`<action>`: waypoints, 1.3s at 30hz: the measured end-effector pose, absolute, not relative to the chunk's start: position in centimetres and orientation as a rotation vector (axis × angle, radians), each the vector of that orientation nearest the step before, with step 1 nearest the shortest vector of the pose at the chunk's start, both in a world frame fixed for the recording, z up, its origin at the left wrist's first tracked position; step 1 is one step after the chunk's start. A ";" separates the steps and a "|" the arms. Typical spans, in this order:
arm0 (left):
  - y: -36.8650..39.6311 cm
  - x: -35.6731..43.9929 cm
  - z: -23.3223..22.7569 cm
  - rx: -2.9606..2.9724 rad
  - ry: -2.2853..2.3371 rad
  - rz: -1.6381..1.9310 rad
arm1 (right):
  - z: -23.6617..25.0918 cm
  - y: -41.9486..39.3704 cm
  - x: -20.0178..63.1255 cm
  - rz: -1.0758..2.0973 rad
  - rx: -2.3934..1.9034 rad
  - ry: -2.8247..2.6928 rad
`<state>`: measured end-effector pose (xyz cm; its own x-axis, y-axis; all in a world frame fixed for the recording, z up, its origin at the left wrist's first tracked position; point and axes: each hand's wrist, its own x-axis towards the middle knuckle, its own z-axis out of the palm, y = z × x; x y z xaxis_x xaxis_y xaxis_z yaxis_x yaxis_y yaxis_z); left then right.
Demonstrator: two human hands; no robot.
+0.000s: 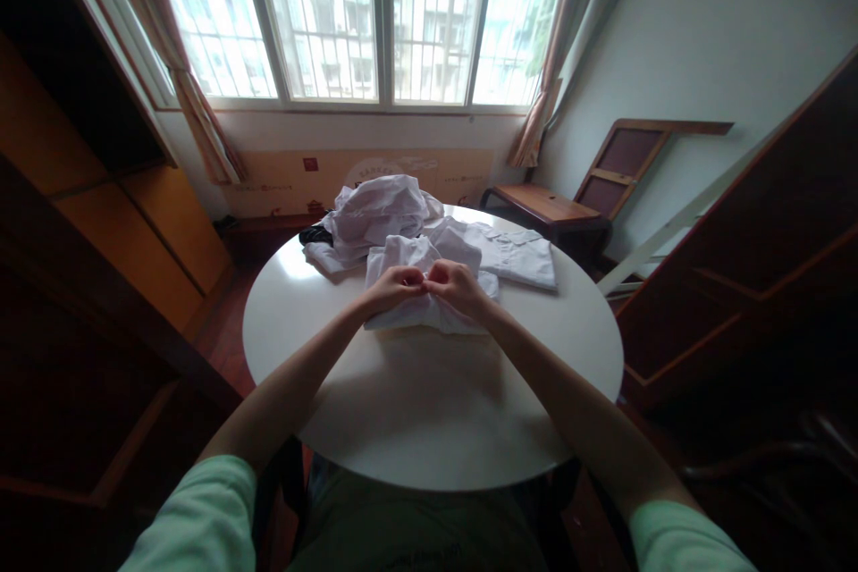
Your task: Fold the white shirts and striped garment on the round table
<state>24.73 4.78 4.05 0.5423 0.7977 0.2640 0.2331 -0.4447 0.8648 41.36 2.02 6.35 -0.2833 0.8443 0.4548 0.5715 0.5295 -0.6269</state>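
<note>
A white shirt (pixel 402 255) lies in the middle of a round white table (pixel 429 411). My left hand (pixel 394 286) and my right hand (pixel 456 284) meet over the shirt's front, fingers pinched together on its cloth. Whether they pinch a button or just the fabric is too small to tell. Behind it a crumpled heap of white clothes (pixel 375 210) sits at the table's far side, with something dark (pixel 314 235) at its left edge. A flat folded white shirt (pixel 519 255) lies to the right of the heap.
A wooden bench (pixel 546 204) and a leaning wooden frame (pixel 630 152) stand at the far right by the wall. Dark wooden cabinets (pixel 100 223) flank both sides. A large barred window (pixel 362 13) with curtains fills the back wall.
</note>
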 end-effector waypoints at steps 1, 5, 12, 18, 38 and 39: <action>4.8 24.7 4.1 1.956 0.836 0.871 | 6.3 2.0 41.3 0.417 -1.151 -1.991; 4.8 24.8 4.1 1.970 0.844 0.882 | 6.3 1.6 40.8 0.256 -1.167 -2.029; 4.9 24.6 3.9 1.996 0.843 0.890 | 6.4 1.4 40.6 0.195 -1.175 -2.036; 4.7 24.7 4.0 1.980 0.845 0.887 | 6.4 1.6 40.8 0.278 -1.201 -2.017; 4.6 24.8 4.2 1.967 0.840 0.889 | 6.6 1.6 41.0 0.403 -1.217 -1.948; 4.6 24.8 4.3 1.964 0.840 0.888 | 6.6 1.7 41.0 0.411 -1.214 -1.943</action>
<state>24.77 4.55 4.25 0.5317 0.7997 0.2787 0.2339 -0.4550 0.8592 41.01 1.67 6.56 -0.2277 0.8628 0.4514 0.6061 0.4884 -0.6278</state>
